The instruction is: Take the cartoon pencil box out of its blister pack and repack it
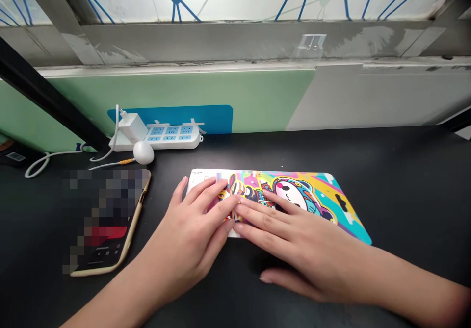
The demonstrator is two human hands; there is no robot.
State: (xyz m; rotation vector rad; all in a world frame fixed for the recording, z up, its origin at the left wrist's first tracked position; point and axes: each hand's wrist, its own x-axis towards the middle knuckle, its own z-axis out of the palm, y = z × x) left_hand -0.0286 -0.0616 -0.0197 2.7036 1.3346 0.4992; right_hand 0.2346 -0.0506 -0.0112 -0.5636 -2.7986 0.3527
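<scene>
Both hands on a flat cartoon-printed card [305, 190], which lies on the black table [405, 181], roughly centre, tilted a bit to the table edge. Left hand [184, 235]: palm down, fingers spread over the card's left half. Right hand [290, 235]: palm down, fingers flat across the middle of the print, thumb off the card on the table. Hands are together, fingertips meeting near mid-card. Neither is clamped; both lie flat on top. Pressure: can't tell.

Left of the card, just past the left hand: phone in a gold case [99, 225], screen pixelated. Behind it: white power strip [172, 138] with a white charger [133, 127] plugged in, a white egg-shaped object [143, 152] beside it on a thin cable. Blue panel [217, 117] on the wall behind the strip.
</scene>
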